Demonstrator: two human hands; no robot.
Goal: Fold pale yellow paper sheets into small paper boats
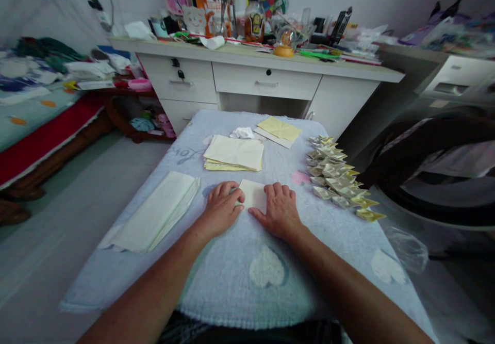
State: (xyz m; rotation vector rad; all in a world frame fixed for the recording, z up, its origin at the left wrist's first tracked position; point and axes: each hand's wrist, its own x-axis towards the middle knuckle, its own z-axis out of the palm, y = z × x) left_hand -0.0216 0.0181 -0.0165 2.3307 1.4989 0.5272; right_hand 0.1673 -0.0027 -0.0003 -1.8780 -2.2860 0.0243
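Observation:
A small cream sheet of paper (pixel 253 193) lies on the cloth-covered table between my two hands. At its left edge my left hand (pixel 224 202) is closed, with thumb and curled forefinger pinching the paper. My right hand (pixel 279 207) rests on its right edge, fingers laid flat and thumb spread. Just beyond them sits a stack of cream and yellow paper (pixel 234 152). To the right, folded paper boats (pixel 334 174) stand nested in rows. A long folded bundle of pale paper (pixel 157 212) lies left of my left hand.
Yellow and white sheets (pixel 278 130) and a crumpled white tissue (pixel 242 133) lie at the table's far end. Behind stands a white desk (pixel 266 81) crowded with a jar (pixel 254 21) and other items. A washing machine (pixel 452 91) is at right, a bed (pixel 38 112) at left.

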